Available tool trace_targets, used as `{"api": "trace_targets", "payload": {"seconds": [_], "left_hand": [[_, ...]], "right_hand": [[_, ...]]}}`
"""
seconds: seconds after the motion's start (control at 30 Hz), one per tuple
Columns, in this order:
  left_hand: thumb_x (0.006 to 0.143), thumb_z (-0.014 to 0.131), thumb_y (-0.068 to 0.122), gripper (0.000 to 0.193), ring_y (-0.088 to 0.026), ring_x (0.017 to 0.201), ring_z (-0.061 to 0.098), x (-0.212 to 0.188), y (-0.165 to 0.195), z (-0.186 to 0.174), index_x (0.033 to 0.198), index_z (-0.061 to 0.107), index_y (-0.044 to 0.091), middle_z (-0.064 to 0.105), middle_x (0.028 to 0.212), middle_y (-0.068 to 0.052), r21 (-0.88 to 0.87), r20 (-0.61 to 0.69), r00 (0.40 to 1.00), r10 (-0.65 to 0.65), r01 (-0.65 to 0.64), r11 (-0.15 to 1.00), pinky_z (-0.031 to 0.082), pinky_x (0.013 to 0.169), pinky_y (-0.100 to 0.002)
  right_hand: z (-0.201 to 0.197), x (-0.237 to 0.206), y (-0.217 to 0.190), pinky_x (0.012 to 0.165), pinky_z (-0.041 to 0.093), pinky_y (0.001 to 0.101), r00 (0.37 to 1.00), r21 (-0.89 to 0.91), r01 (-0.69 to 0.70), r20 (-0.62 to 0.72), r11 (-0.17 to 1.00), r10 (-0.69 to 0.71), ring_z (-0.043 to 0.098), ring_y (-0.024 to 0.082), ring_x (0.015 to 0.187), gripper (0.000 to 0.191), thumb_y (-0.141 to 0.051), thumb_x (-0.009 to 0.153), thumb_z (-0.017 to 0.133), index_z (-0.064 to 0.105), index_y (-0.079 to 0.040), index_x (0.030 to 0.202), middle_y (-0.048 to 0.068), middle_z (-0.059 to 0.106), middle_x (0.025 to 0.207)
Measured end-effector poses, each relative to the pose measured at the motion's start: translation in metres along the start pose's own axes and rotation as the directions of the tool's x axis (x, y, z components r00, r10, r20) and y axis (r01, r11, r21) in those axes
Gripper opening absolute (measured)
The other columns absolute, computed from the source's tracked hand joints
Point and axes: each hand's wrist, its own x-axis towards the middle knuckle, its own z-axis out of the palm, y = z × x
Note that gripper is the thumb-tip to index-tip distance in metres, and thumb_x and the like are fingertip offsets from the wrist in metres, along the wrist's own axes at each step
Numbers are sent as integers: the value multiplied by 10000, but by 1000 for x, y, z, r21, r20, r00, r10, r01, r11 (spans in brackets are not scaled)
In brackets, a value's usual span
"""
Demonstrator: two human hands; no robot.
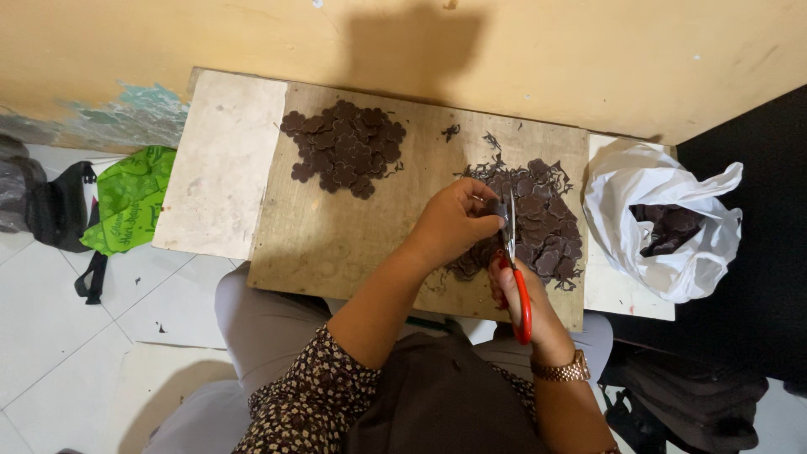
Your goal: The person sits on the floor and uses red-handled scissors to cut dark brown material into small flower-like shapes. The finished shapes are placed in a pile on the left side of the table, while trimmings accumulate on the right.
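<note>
Gripping red-handled scissors (514,269), right hand (525,307) fingers clamped on the handles; left hand (454,223) fingers pinch a brown piece (496,210) over the desk (336,235).

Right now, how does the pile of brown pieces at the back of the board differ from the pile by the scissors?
The back pile is tidy, clean-edged flower shapes; the pile by the scissors is looser, mixed with thin curly trimmings. The back pile lies untouched; the left hand and right hand work at the other. Both are dark brown.
</note>
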Motion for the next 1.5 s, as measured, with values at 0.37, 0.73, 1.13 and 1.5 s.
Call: {"api": "trace_targets", "payload": {"seconds": [0.37, 0.73, 1.13, 1.5], "left_hand": [[818, 770, 42, 286, -99, 782, 655, -1, 1, -2, 1057, 615, 20, 694, 879, -42, -13, -1, 1000, -1, 1, 1000, 546, 699, -243], [818, 770, 61, 318, -95, 797, 671, 0, -1, -3, 1085, 604, 18, 727, 904, -65, 5, -27, 1000, -6, 6, 1000, 551, 722, -248], [849, 766, 40, 348, -103, 800, 632, 1, -4, 3, 1135, 566, 33, 683, 877, -33, -64, -3, 1000, 20, -20, 998, 518, 693, -258], [850, 741, 39, 362, -107, 809, 666, -6, 10, 10, 1149, 537, 34, 701, 890, -53, 17, -7, 998, 59, -59, 998, 550, 716, -256]], "right_hand": [[-1, 0, 5, 532, 344, 263, 998, -64, -36, -62, 997, 33, 387, 90, 600, 511, -609, 980, 505, 524, -112, 863, -44, 407, 691], [3, -1, 3, 514, 317, 270, 994, -71, -63, -96, 995, 56, 364, 89, 580, 528, -616, 980, 504, 517, -107, 841, -48, 392, 679], [3, 0, 0, 561, 419, 269, 997, -169, 14, -70, 986, -26, 474, 100, 654, 561, -662, 967, 457, 509, -107, 907, -24, 476, 753], [-2, 0, 2, 573, 395, 275, 996, -174, 67, -54, 983, -77, 455, 110, 663, 639, -718, 955, 427, 540, -90, 932, -14, 468, 750]]}}
